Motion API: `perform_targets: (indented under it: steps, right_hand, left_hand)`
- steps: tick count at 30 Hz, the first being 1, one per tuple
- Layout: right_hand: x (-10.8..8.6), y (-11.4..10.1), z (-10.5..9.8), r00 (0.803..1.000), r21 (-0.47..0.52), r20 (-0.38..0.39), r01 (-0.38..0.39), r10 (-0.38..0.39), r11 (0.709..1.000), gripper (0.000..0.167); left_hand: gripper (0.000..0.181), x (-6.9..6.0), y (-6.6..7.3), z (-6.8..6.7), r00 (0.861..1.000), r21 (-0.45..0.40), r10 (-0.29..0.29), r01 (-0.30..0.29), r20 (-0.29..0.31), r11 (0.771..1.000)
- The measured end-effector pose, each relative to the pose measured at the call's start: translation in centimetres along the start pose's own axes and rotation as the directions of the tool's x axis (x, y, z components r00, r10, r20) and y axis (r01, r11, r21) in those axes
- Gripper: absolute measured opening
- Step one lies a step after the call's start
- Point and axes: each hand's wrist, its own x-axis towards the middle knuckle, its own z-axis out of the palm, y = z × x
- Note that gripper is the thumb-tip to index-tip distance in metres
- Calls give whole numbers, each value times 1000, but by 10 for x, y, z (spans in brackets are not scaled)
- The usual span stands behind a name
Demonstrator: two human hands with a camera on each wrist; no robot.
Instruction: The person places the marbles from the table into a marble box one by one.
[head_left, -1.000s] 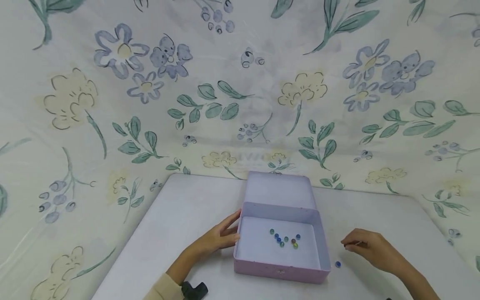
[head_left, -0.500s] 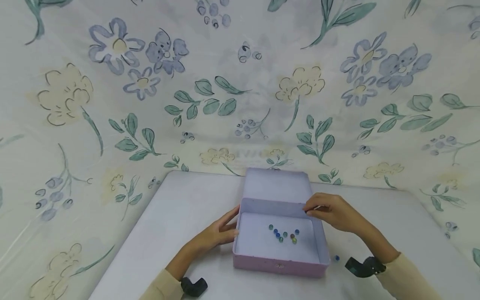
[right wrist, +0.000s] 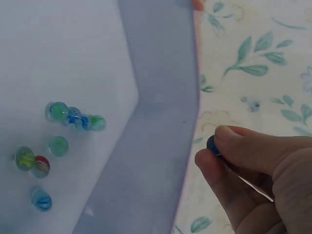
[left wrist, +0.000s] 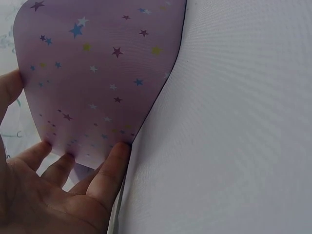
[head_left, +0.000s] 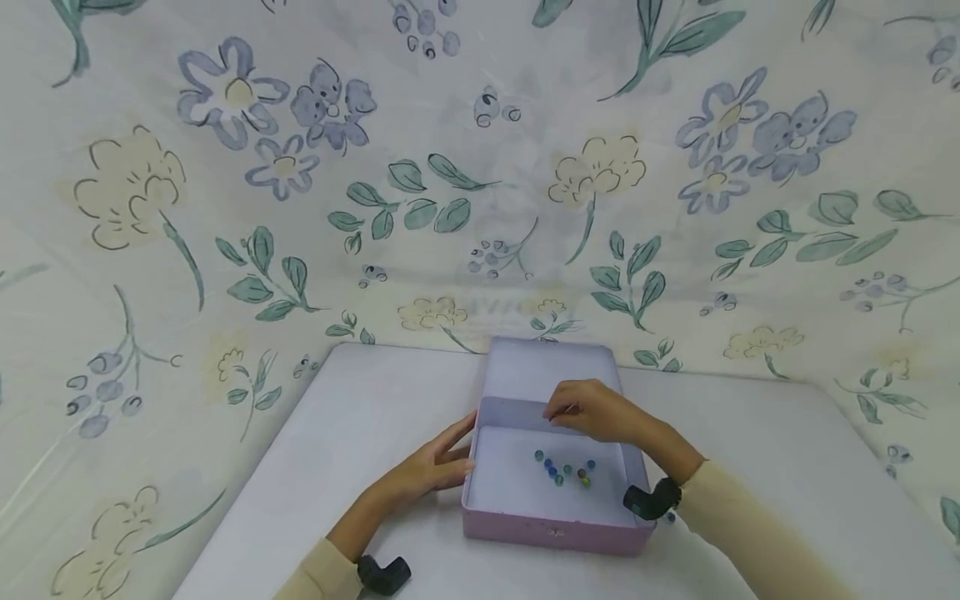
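Observation:
My right hand (head_left: pixel 600 411) is raised above the far part of an open pink box (head_left: pixel 555 533). Its thumb and fingertips pinch a dark blue marble (right wrist: pixel 211 144), plain in the right wrist view. Several glass marbles lie on the box's pale floor, among them a yellow-green marble (right wrist: pixel 24 158), a red-striped marble (right wrist: pixel 41 166) and a blue marble (right wrist: pixel 42 200). My left hand (head_left: pixel 425 469) rests against the box's left side. In the left wrist view, its extended fingers (left wrist: pixel 113 168) touch the star-patterned wall (left wrist: pixel 97 73).
The box's lid (head_left: pixel 551 362) leans back at the far side. One blue marble (head_left: pixel 671 517) sits on the white table (head_left: pixel 360 417) just right of the box, beside my right wrist's camera mount (head_left: pixel 652 500). A flowered cloth (head_left: pixel 450 250) rises behind the table.
My right hand has moved left and up from the table beside the box to over its interior, carrying the pinched marble. My left hand has stayed at the box's side.

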Motion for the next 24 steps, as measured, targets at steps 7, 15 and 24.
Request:
perform_targets:
  steps: [7, 15, 24]
  right_hand:
    - [16, 6, 35, 996, -74, 82, -30, 37, 997, 12]
    - [23, 18, 55, 996, -124, 85, -1, 11, 992, 10]
    - [18, 22, 63, 991, -164, 130, -6, 28, 986, 9]
  left_hand:
    - [74, -2, 0, 0, 1000, -2, -11, 11, -7, 1000]
    - [74, 0, 5, -3, 1000, 9, -8, 8, -15, 1000]
    - [74, -1, 4, -1, 1000, 0, -3, 3, -12, 1000]
